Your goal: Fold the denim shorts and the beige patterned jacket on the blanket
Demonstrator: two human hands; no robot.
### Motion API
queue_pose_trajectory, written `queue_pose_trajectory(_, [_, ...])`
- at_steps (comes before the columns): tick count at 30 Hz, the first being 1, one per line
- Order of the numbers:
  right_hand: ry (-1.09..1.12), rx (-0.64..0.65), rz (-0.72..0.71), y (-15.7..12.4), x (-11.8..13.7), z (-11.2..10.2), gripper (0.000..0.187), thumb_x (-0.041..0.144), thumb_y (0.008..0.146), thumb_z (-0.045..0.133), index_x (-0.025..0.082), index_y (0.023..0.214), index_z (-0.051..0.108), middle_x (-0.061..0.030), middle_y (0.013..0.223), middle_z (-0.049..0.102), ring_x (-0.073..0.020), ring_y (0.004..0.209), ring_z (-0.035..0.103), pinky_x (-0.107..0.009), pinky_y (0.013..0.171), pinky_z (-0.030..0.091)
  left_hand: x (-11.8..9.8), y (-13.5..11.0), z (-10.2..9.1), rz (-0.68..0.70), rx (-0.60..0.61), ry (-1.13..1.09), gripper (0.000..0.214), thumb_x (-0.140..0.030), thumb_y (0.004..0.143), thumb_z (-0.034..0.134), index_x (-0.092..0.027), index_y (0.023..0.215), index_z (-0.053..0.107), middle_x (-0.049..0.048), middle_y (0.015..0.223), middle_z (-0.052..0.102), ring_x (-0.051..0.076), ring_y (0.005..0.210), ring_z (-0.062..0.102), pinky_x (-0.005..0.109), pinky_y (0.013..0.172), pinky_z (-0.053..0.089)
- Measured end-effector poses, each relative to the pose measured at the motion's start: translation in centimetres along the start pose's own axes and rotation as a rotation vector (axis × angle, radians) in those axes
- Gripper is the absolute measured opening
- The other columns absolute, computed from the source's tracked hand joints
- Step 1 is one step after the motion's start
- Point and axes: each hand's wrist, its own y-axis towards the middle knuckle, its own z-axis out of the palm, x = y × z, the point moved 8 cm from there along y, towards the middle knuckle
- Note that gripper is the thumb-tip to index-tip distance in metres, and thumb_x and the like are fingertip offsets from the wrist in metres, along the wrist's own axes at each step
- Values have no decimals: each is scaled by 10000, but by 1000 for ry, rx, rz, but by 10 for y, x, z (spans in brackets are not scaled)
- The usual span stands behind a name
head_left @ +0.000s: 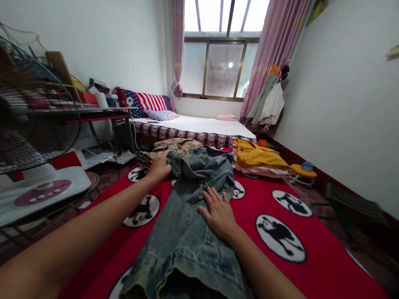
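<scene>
- Right hand [219,212]: flat, palm down, fingers spread, nothing grasped; it presses on the middle of the faded blue denim garment [187,236].
- Left hand [159,166]: arm stretched forward, fingers curved over the garment's bunched far-left edge. Whether it grips the cloth or only presses it, I cannot tell from this angle.
- Denim garment: lies lengthwise on the red blanket with round black-and-white animal patches [311,257], near end towards the person, far end crumpled.
- Step, as I judge it: spreading and flattening the denim. The near half looks smooth and the far end does not. Smoothing that end would call for one hand to hold the middle down while the other pulls the bunched cloth outward.
- Containers: no basket, box or bag shows near the hands. Clothes sit in loose piles beyond the denim: a tan patterned garment [179,146] just behind the left hand, and a yellow garment [255,155] on folded pale cloth to the right.
</scene>
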Motion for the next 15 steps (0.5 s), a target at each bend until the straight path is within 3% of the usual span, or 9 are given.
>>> queue_pose_trajectory(3, [18,-16,3,0,-1,-3,605,522,946,414,187,1450,420,-102,1550,324,-258,1449,264,-538,1181,105,12,19,-15,20,-41,334,686,-286,700,679,-157,1346,488,171,1308,516,345,1230,476,441,1027,404])
queue_pose_trajectory(6, [35,-27,-1,1,-2,-2,599,517,945,420,190,1448,422,-97,1551,325,-256,1450,262,-540,1180,107,24,30,-15,-67,57,390,669,-430,703,696,-145,1289,548,151,1135,634,325,1094,577,366,899,465])
queue_pose_trajectory(9, [55,-45,-2,0,-3,-1,591,515,945,424,200,1445,426,-89,1550,330,-249,1450,262,-534,1182,98,20,34,-6,-74,196,357,300,-397,722,655,-186,929,709,77,847,690,267,912,646,282,758,469])
queue_pose_trajectory(11, [67,-50,-6,-1,-4,-1,591,516,945,424,203,1446,425,-88,1549,333,-248,1449,263,-529,1183,95,14,39,-8,-70,233,359,152,-333,699,645,-188,706,690,59,723,668,256,857,652,269,722,461])
queue_pose_trajectory(13, [78,-54,-5,-1,-4,-2,587,516,943,427,202,1440,434,-90,1546,340,-250,1447,269,-526,1184,96,7,52,-28,-100,151,261,96,-271,657,644,-178,631,645,49,663,643,260,864,645,278,750,468])
queue_pose_trajectory(15, [90,-63,-3,-2,-4,-4,573,508,941,437,205,1426,451,-90,1539,356,-251,1441,281,-526,1183,99,-1,70,-62,-138,-12,-7,85,-246,658,624,-163,666,610,49,697,643,265,945,623,308,824,478])
